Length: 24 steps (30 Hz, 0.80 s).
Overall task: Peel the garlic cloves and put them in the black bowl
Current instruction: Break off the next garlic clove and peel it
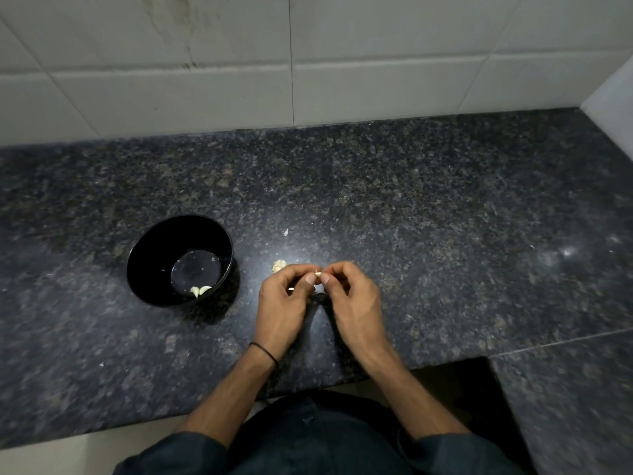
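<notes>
The left hand (282, 303) and right hand (352, 303) both pinch one garlic clove (318, 274) between thumbs and fingertips. One black bowl (154, 255), left of the hands, holds two peeled cloves (200, 290). One pale garlic lump (279, 265) lies just beyond the left hand. The surface (445, 217) is dark speckled stone. White wall tiles (376, 46) stand behind it.
</notes>
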Tool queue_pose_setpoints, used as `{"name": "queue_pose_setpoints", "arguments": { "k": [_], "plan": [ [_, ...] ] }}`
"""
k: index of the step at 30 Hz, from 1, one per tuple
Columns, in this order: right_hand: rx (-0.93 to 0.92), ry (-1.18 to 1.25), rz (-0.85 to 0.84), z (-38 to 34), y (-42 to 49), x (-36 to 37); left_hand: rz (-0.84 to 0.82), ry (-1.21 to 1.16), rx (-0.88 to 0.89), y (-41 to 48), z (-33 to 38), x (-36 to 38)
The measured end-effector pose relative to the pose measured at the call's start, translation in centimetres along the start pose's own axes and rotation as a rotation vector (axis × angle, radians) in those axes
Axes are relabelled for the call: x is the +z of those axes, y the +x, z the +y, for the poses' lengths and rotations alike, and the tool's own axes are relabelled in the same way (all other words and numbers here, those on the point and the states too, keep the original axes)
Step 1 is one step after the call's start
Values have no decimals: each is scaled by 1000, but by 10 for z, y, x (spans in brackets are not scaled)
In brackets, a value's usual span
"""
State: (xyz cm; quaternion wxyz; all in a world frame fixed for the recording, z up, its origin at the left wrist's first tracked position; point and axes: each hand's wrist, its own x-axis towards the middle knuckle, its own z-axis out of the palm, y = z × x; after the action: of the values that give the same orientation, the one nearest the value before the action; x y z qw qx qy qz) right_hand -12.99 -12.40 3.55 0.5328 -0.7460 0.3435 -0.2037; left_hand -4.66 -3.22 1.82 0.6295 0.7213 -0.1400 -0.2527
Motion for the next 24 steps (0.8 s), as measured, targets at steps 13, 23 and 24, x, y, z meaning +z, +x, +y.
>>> {"name": "queue_pose_setpoints", "arguments": {
  "k": [13, 23, 24],
  "plan": [
    [56, 106, 62, -4, -5, 1, 78, 95, 151, -7, 3, 2],
    [68, 57, 37, -12, -3, -8, 49, 174, 283, -8, 4, -1],
    [70, 55, 35, -12, -2, -9, 50, 213, 315, -8, 5, -1]
  ]
}}
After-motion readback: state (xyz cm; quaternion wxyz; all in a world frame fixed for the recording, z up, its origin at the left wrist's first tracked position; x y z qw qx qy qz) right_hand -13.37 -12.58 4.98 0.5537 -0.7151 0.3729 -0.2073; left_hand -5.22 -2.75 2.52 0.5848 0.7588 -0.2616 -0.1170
